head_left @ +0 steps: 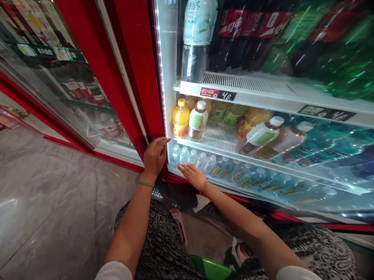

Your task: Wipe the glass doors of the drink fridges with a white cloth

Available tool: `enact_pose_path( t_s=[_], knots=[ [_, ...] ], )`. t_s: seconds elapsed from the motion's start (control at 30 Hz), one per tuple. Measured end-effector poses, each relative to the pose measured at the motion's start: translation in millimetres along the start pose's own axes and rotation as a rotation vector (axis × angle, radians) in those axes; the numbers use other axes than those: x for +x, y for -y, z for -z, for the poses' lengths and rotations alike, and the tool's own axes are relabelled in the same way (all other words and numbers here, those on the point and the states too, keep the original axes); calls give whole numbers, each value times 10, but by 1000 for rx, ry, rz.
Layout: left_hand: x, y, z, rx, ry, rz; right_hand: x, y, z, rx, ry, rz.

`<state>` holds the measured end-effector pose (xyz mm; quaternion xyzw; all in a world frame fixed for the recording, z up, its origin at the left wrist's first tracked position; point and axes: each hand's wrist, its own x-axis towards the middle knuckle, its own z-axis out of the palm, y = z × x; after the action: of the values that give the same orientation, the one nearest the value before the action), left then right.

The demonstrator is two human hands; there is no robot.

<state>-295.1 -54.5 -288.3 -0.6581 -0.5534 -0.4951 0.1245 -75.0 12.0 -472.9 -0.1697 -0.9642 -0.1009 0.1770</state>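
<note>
Head view: the left hand (155, 157) is bent against the red frame (133, 24), directly left of the lit cooler (168, 43); whether it is clamped on the edge, I cannot tell. Right of it, the right hand (195, 176) has its fingers straight and side by side, with nothing seen in them, in front of the small bottles (212, 164). Both hands seem to be working at the cooler's lower left corner. A next move would call for left fingertips settled on the frame and right fingers kept flat.
</note>
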Motion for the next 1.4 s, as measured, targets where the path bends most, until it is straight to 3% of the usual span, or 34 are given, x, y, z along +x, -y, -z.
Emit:
enact_pose_path(
  t_s=[0.07,0.13,0.23,0.37,0.43,0.5,0.67,0.77,0.87,1.0,1.07,1.13,1.3,1.4],
  knots=[
    [-8,-13,-28,5,10,-10,-291,17,-182,6,37,13],
    [-23,-34,-65,9,23,-33,-430,-16,-200,5,49,17],
    [-60,-74,-153,10,49,-79,-349,-137,85,-7,29,7],
    [-150,-115,-334,40,120,-116,-102,-284,593,-80,-106,-122],
    [-229,-111,-439,86,150,-116,-121,-304,669,-113,-146,-178],
    [-343,-88,-547,130,176,-118,-275,-285,575,-120,-130,-160],
    [-745,-1,-799,177,260,-187,-844,-191,60,-106,-53,22],
    [-953,23,-908,182,323,-258,-970,-222,26,-110,-43,33],
    [-1028,18,-979,184,336,-288,-880,-341,346,-128,-49,-8],
    [-955,-28,-1064,211,272,-233,-711,-501,896,-162,-149,-208],
    [-916,-80,-1123,218,260,-221,-748,-527,979,-163,-176,-280],
    [-911,-150,-1196,217,270,-231,-907,-505,876,-138,-137,-246],
    [-1013,-341,-1353,214,321,-276,-1529,-363,311,-99,46,-97],
    [-1032,-437,-1399,187,364,-327,-1730,-389,240,-98,68,-94]
  ],
)
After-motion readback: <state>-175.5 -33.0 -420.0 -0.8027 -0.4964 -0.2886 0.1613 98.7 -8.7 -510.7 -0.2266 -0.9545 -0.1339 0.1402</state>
